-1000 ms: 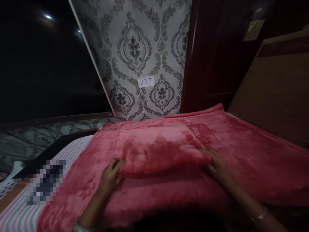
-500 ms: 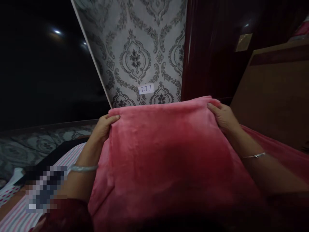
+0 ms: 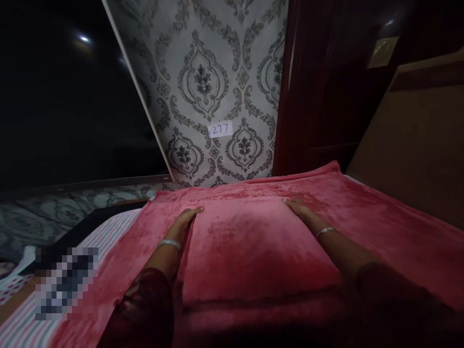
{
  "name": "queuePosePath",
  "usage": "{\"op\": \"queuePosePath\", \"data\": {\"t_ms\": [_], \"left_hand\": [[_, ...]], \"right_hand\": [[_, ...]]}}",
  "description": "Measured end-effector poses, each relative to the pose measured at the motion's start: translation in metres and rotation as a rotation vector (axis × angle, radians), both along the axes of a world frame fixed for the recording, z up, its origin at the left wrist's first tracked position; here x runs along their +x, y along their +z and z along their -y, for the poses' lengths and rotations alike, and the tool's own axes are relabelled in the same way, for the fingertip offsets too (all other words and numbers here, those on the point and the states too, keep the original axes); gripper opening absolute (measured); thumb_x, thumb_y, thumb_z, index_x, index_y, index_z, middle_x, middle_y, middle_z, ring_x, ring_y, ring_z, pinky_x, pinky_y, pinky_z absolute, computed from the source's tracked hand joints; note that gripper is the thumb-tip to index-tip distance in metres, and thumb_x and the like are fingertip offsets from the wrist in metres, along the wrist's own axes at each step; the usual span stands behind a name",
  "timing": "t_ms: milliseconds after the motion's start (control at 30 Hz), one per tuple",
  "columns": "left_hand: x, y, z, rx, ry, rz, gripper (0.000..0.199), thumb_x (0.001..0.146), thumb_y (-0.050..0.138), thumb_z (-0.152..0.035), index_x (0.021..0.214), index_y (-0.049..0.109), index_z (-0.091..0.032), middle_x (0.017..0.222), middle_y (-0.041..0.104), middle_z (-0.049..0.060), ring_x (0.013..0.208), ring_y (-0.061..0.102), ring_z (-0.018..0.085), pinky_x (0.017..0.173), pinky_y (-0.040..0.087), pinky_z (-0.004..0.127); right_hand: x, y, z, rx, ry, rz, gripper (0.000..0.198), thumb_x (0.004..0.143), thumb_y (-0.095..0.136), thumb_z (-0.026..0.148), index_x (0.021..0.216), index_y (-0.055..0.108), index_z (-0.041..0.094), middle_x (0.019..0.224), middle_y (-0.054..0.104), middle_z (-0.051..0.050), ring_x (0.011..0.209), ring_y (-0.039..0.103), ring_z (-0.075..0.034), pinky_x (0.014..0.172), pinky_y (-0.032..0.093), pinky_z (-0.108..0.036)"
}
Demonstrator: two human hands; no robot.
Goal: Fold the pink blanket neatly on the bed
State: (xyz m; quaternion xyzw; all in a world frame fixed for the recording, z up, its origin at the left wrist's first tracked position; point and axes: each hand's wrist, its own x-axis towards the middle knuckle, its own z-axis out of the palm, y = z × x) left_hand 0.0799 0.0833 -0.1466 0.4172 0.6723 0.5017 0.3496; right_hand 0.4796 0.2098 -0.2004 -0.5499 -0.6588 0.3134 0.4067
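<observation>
A folded pinkish-red plush blanket [image 3: 250,246] lies in front of me, its far edge running between my hands. My left hand [image 3: 189,215] is at its far left corner, thumb on top and the other fingers mostly hidden by the cloth. At the far right corner, my right hand [image 3: 295,207] holds the edge in the same way. Beneath the folded part, more plush fabric of the same colour [image 3: 377,227] is spread wide; I cannot tell whether the two are one piece.
A striped cloth [image 3: 116,223] shows at the left under the plush fabric. Behind stand a large dark screen [image 3: 72,106] and a patterned wall [image 3: 203,63] with a paper label [image 3: 220,129] reading 277. A brown board-like panel [image 3: 420,130] rises at the right.
Both hands have come down with the raised folded blanket, which now lies flat on the spread fabric. That fabric and more of the wall behind have come into sight.
</observation>
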Motion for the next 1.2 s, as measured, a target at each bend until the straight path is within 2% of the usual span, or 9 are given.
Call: {"op": "queuePosePath", "data": {"t_ms": [133, 200, 300, 400, 467, 667, 867, 1000, 1200], "left_hand": [[-0.002, 0.012, -0.014, -0.034, 0.034, -0.265, 0.044, 0.066, 0.086, -0.036, 0.1, 0.071, -0.012, 0.117, 0.072, 0.022, 0.13, 0.055, 0.046, 0.104, 0.047, 0.052], [0.02, 0.015, -0.019, 0.021, -0.011, -0.373, 0.047, 0.069, 0.083, -0.033, 0.111, 0.07, -0.016, 0.135, 0.065, 0.019, 0.142, 0.044, 0.04, 0.116, 0.035, 0.048], [0.069, 0.006, -0.023, 0.112, -0.233, -0.587, 0.049, 0.081, 0.074, -0.034, 0.127, 0.066, -0.019, 0.149, 0.055, 0.014, 0.146, 0.042, 0.03, 0.124, 0.023, 0.041], [0.103, -0.016, -0.023, 0.066, -0.461, -1.07, 0.058, 0.095, 0.055, -0.041, 0.145, 0.052, -0.012, 0.156, 0.045, 0.02, 0.15, 0.033, 0.034, 0.124, 0.016, 0.056], [0.109, -0.032, -0.022, 0.0, -0.474, -1.226, 0.063, 0.1, 0.043, -0.044, 0.151, 0.043, -0.007, 0.159, 0.04, 0.023, 0.151, 0.03, 0.036, 0.123, 0.015, 0.061], [0.095, -0.057, -0.025, 0.018, -0.423, -1.274, 0.065, 0.102, 0.037, -0.052, 0.154, 0.04, -0.013, 0.16, 0.04, 0.02, 0.151, 0.031, 0.034, 0.124, 0.017, 0.058], [0.069, -0.048, -0.033, -0.144, -0.264, -1.287, 0.061, 0.101, 0.037, -0.051, 0.147, 0.05, -0.012, 0.15, 0.051, 0.022, 0.144, 0.041, 0.038, 0.119, 0.021, 0.064], [0.049, -0.041, -0.034, -0.256, -0.146, -1.165, 0.055, 0.101, 0.037, -0.047, 0.139, 0.057, -0.014, 0.144, 0.058, 0.018, 0.138, 0.045, 0.037, 0.117, 0.024, 0.063], [0.027, -0.039, -0.035, -0.294, -0.023, -0.958, 0.046, 0.101, 0.038, -0.04, 0.126, 0.067, -0.015, 0.136, 0.063, 0.018, 0.128, 0.054, 0.038, 0.104, 0.044, 0.055]], "right_hand": [[-0.015, 0.019, 0.001, 0.02, -0.071, 0.164, 0.03, 0.086, 0.059, 0.032, 0.104, 0.075, 0.015, 0.106, 0.074, -0.018, 0.114, 0.062, -0.036, 0.104, 0.045, -0.049], [-0.04, 0.031, 0.012, 0.186, -0.003, 0.344, 0.037, 0.089, 0.056, 0.03, 0.12, 0.071, 0.015, 0.129, 0.066, -0.019, 0.128, 0.054, -0.036, 0.113, 0.036, -0.049], [-0.081, 0.039, 0.034, 0.447, 0.244, 0.64, 0.046, 0.098, 0.044, 0.032, 0.139, 0.06, 0.017, 0.148, 0.054, -0.017, 0.138, 0.045, -0.034, 0.118, 0.026, -0.053], [-0.102, 0.027, 0.042, 0.408, 0.374, 0.772, 0.046, 0.103, 0.039, 0.033, 0.143, 0.056, 0.018, 0.15, 0.052, -0.016, 0.139, 0.044, -0.032, 0.118, 0.02, -0.058], [-0.102, 0.012, 0.039, 0.346, 0.394, 0.769, 0.047, 0.104, 0.037, 0.037, 0.144, 0.054, 0.017, 0.148, 0.054, -0.016, 0.137, 0.046, -0.03, 0.116, 0.024, -0.056], [-0.093, -0.017, 0.024, 0.364, 0.375, 0.711, 0.047, 0.105, 0.036, 0.04, 0.142, 0.056, 0.019, 0.143, 0.058, -0.014, 0.13, 0.051, -0.027, 0.114, 0.028, -0.05], [-0.079, -0.01, 0.012, 0.298, 0.248, 0.745, 0.043, 0.105, 0.034, 0.038, 0.125, 0.069, 0.022, 0.131, 0.068, -0.011, 0.123, 0.056, -0.028, 0.116, 0.021, -0.055], [-0.063, -0.008, -0.001, 0.152, 0.071, 0.864, 0.046, 0.104, 0.034, 0.036, 0.11, 0.076, 0.018, 0.119, 0.072, -0.014, 0.113, 0.062, -0.03, 0.105, 0.036, -0.049], [-0.053, -0.013, -0.012, 0.103, 0.035, 0.814, 0.047, 0.103, 0.035, 0.039, 0.11, 0.076, 0.019, 0.119, 0.072, -0.012, 0.112, 0.064, -0.028, 0.095, 0.044, -0.038]]}}
